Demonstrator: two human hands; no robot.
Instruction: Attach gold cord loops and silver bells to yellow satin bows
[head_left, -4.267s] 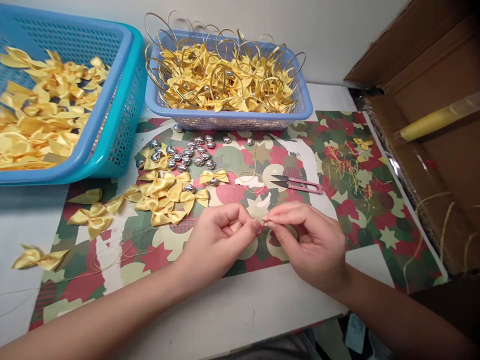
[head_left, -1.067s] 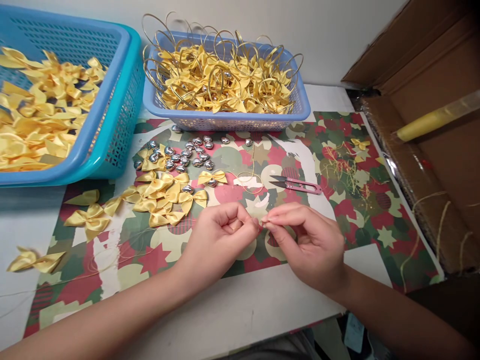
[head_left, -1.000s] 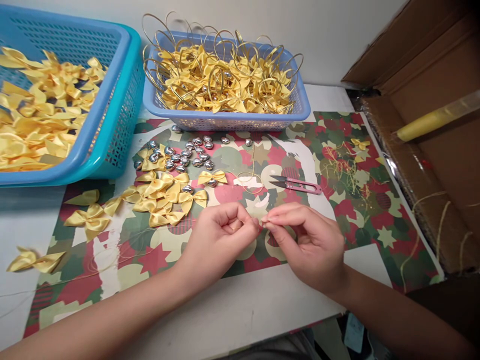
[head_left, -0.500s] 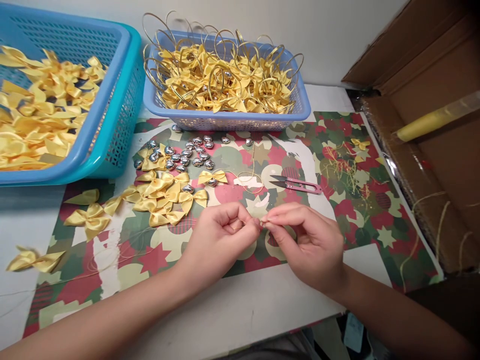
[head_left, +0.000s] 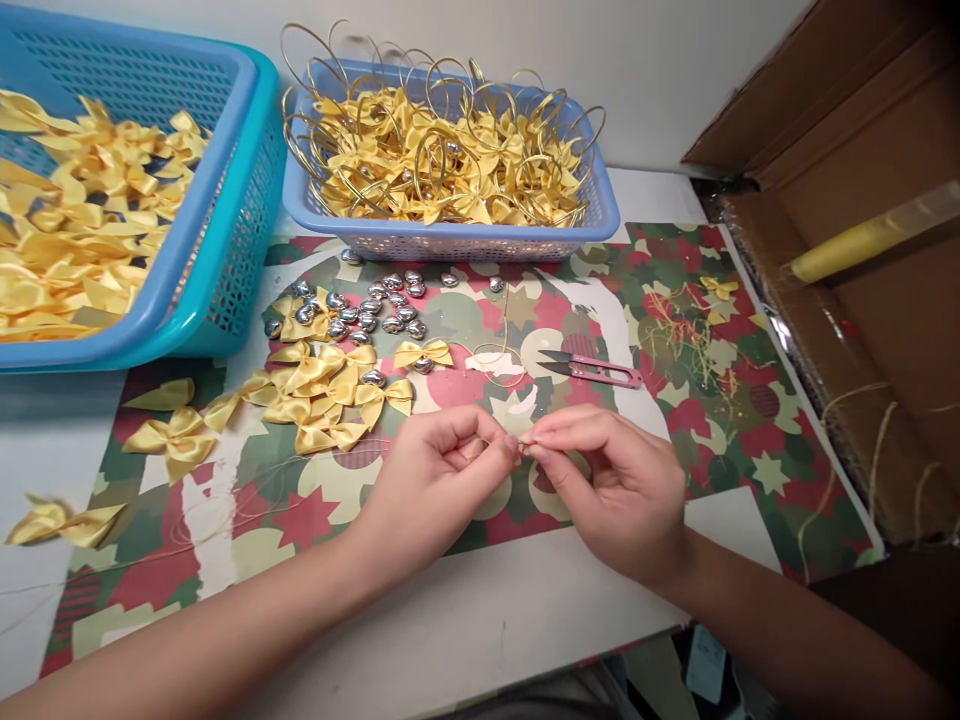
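My left hand [head_left: 439, 480] and my right hand [head_left: 615, 485] meet fingertip to fingertip over the patterned mat [head_left: 690, 420]. Both pinch something tiny between thumb and forefinger that I cannot make out. A thin gold thread [head_left: 225, 505] trails left from under my left hand. Loose yellow satin bows [head_left: 322, 395] lie just beyond my left hand. A cluster of silver heart beads [head_left: 367, 310] sits behind them. Pink thread snips [head_left: 596, 370] rest a little beyond my right hand.
A small blue basket [head_left: 457, 240] of yellow bows with gold loops stands at the back. At the left stands a larger blue basket [head_left: 225, 250] of plain bows. An open cardboard box [head_left: 862, 300] with a yellow roll [head_left: 862, 240] borders the right side.
Almost nothing differs: both hands stay pinched together at the same spot, and the view has drifted very slightly.
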